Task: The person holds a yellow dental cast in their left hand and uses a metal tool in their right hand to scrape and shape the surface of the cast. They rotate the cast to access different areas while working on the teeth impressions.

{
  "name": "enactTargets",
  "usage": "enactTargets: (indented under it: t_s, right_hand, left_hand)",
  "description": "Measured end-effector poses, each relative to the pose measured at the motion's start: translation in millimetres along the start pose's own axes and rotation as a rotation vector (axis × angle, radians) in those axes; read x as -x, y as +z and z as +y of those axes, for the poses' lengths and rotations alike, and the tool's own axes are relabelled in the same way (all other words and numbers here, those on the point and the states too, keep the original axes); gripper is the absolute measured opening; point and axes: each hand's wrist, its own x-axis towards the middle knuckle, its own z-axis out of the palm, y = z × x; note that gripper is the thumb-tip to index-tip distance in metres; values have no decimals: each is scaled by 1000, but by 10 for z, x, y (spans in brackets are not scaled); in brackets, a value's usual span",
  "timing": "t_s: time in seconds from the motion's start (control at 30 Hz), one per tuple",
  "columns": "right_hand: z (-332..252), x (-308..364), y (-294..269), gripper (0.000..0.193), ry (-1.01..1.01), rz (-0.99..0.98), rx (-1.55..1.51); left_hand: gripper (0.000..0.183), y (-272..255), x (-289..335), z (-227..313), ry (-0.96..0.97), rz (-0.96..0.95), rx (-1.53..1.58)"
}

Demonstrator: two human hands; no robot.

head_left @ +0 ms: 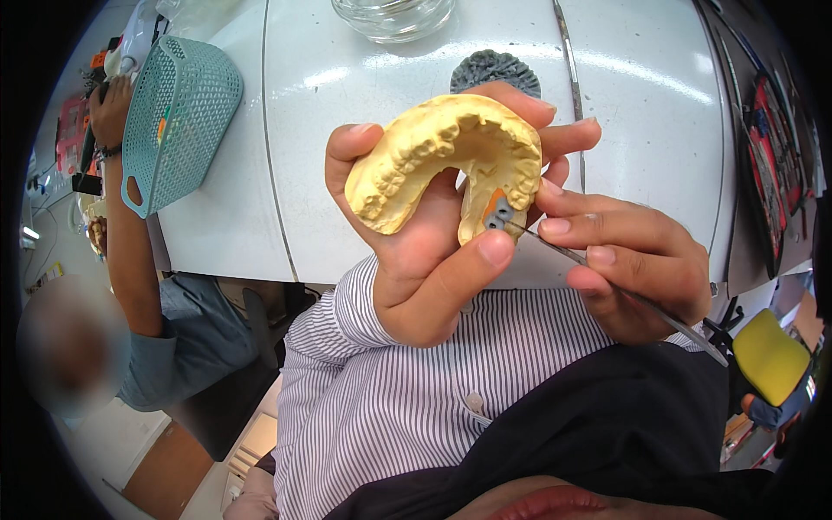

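Over the white desk, the cupping left hand and pinching right hand hold, respectively, a yellow dental cast and thin metal tool; a slip could scratch or dislodge the cast's small grey insert.

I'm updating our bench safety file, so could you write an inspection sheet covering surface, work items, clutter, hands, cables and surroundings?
Surface: white bench, glare and small dark specks.
Work items: yellow dental cast; grey piece with dark holes on it, beside an orange patch.
Clutter: grey ridged disc, clear glass bowl, long metal instrument, perforated teal basket.
Hands: left hand holds the cast; right hand holds a thin metal tool pen-fashion, tip at or very near the grey piece.
Cables: nothing clearly seen.
Surroundings: co-worker in a blue top at left; yellow chair back at right.
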Motion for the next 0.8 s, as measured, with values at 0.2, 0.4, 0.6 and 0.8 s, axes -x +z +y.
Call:
enactTargets:
  t_s: [0.2,0.4,0.6,0.8]
  right_hand:
    - [1,-20,13,20,-36,-10,51]
    - [39,27,15,22,-33,35,-39]
    - [12,8,-4,22,-27,15,-23]
    - [14,35,20,21,22,70,-101]
  left_hand:
    - [69,57,12,40,-66,120,36]
    - [67,17,-14,17,-44,34,52]
    - [68,147,-11,58,-112,207,79]
    - [74,39,-2,0,5,24,-18]
